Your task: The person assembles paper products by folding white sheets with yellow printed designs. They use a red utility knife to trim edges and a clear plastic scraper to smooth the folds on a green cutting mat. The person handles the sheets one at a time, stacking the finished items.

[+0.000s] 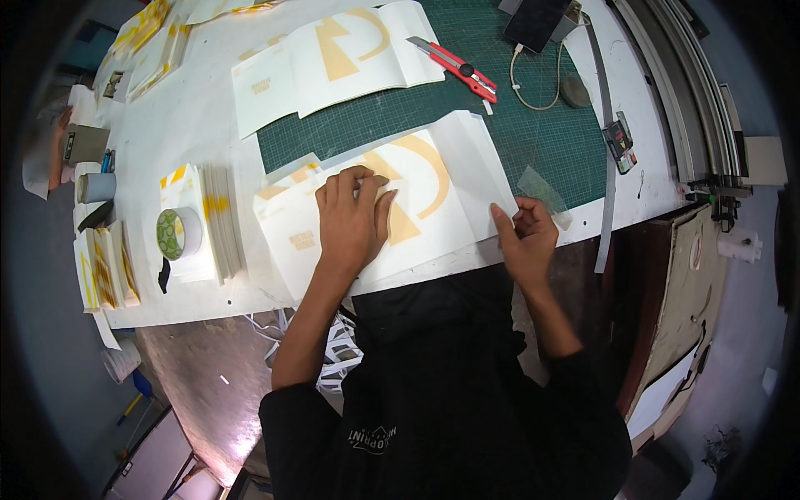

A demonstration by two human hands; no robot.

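Observation:
A white printed cover sheet [437, 212] with pale orange shapes lies in front of me, partly on a green cutting mat [342, 125]. Its right part is a plain panel with a crease beside it. My left hand [354, 212] rests on the print with bent fingers, thumb apart from the index finger, holding nothing. At the sheet's lower right corner, my right hand [527, 237] pinches the edge between thumb and curled fingers. Beyond it lies a similar printed sheet [333, 62], and a red utility knife [462, 71] with its blade over that sheet's right edge.
Stacked booklets [218, 225] with a tape roll [177, 233] stand left; more booklets [108, 267] lie farther left. A phone [533, 25] with a cable, a steel ruler [602, 150] and a clear plastic piece [542, 193] are at right. Another person's arm [58, 150] shows far left.

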